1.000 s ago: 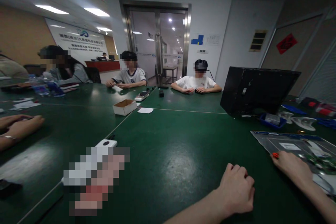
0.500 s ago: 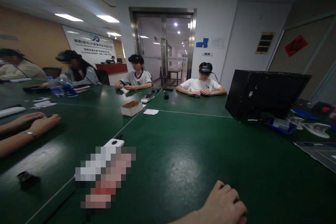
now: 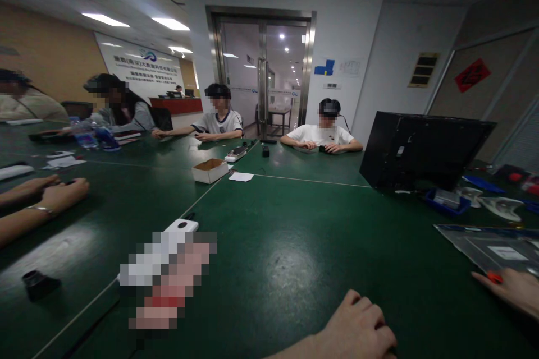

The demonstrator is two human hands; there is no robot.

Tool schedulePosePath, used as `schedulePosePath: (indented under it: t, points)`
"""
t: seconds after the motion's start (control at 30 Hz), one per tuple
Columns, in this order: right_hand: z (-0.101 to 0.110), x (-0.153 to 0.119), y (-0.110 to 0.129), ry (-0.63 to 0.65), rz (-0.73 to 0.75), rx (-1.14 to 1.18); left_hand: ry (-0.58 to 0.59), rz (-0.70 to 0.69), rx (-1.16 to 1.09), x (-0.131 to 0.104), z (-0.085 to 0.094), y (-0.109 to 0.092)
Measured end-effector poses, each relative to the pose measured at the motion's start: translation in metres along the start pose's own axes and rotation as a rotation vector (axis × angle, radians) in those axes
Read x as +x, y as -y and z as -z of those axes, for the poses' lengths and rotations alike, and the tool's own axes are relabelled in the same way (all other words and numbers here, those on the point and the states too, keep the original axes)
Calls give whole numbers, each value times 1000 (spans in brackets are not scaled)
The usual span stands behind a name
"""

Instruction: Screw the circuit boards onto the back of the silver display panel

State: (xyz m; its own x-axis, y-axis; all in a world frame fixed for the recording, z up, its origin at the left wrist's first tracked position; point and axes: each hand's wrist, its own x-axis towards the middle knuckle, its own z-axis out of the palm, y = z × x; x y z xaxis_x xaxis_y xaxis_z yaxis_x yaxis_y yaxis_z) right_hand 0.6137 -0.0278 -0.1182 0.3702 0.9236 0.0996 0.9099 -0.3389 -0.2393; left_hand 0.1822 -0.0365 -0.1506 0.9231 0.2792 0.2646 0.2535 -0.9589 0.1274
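1 orange pc. [image 3: 495, 277] against R fingers [image 3: 492, 288]

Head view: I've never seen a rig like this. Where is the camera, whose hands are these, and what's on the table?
There is no machine here: a person works bare-handed, seen by a camera worn on their head. The left hand is curled over the green table; whether it holds anything is hidden. The right hand, by a flat panel, seems to hold a small orange-red piece. Farther off are a blue tray, a black monitor-like casing and an open white box. The hands at the left edge belong to someone else.
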Motion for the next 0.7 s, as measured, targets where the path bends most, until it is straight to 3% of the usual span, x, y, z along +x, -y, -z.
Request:
schedulePosePath:
  t: [0.03,0.13,0.23,0.3,0.43,0.53,0.7]
  points:
    - [-5,-7,14,99,-5,29,-10,20,-7,-2,5,1]
    - [-19,-35,72,225,47,63,-102,138,-64,-8,25,5]
    - [-27,-72,141,256,205,26,-181,284,-149,-10,46,9]
    - [-29,-96,182,211,295,-26,-215,369,-203,-8,55,12]
    - [-26,-136,251,280,522,-34,-279,498,-307,1,60,29]
    - [-22,-156,298,378,627,-46,-239,619,-306,6,60,52]
    - [-31,-180,365,530,836,-47,-213,692,-258,2,60,92]
